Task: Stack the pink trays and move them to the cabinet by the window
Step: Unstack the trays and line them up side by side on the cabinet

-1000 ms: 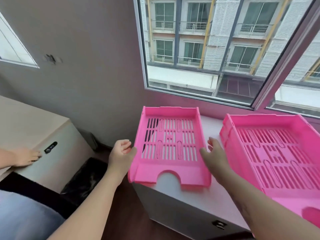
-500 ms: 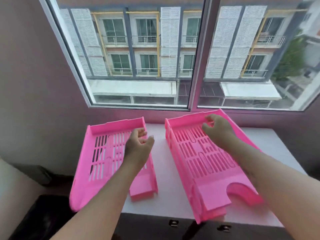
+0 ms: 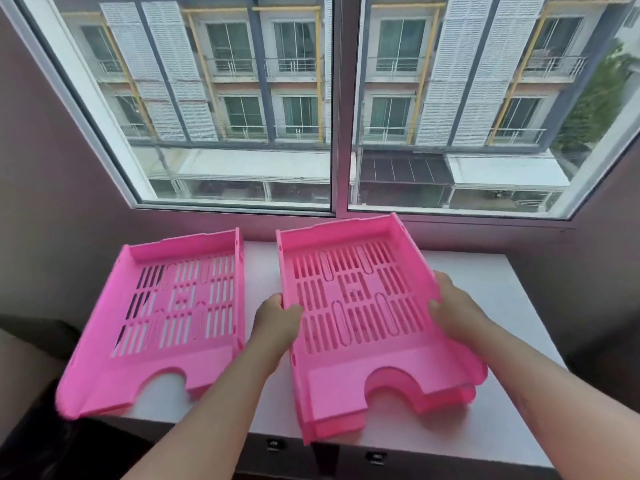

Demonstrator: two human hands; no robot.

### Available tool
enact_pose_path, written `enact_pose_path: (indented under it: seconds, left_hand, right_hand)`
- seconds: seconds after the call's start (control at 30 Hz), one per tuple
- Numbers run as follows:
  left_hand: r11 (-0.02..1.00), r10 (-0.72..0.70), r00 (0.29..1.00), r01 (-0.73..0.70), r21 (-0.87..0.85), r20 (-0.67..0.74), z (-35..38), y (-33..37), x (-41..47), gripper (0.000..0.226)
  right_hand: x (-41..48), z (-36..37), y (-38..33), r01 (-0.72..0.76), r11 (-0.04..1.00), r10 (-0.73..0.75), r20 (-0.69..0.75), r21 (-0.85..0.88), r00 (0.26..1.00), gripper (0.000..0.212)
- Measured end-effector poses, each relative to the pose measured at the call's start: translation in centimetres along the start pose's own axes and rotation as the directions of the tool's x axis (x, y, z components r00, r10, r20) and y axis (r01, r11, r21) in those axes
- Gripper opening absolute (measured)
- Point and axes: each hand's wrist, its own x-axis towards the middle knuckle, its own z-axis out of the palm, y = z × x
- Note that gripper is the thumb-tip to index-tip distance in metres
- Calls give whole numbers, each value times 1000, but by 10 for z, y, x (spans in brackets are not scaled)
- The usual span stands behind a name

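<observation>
Between your hands sits a pink tray (image 3: 360, 306) of smooth, slightly glossy moulded plastic with a slotted base; the tray left of them (image 3: 173, 306) looks the same. The worktop (image 3: 502, 306) beneath them is matt white laminate.

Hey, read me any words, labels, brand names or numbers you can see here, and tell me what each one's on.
No text can be read.
Pink trays: no labels or brand marks show.
Cabinet front: two small dark fittings, too small and blurred to read.
</observation>
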Motion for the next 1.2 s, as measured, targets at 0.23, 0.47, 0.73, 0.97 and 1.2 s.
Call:
enact_pose_path:
  seconds: [0.23, 0.47, 0.73, 0.97, 1.2]
  left_hand:
    - [985, 69, 997, -74, 155, 37, -23, 11, 38, 19]
    - [985, 88, 989, -104, 139, 115, -34, 13, 66, 23]
    - [952, 220, 956, -254, 171, 195, -45, 24, 86, 18]
    - [896, 341, 881, -410, 169, 328, -7, 59, 81, 14]
    - [865, 396, 796, -490, 103, 458, 83, 91, 25, 13]
  right_hand:
    - [-6, 31, -13, -43, 966, 64, -74, 254, 995, 42]
    - [0, 42, -30, -85, 944, 138, -146, 318, 980, 37]
    - [-7, 27, -40, -123, 923, 192, -160, 366, 968, 31]
    - [-40, -3, -14, -161, 908, 285, -287, 388, 915, 25]
    - [-74, -58, 65, -267, 883, 416, -382, 385, 825, 29]
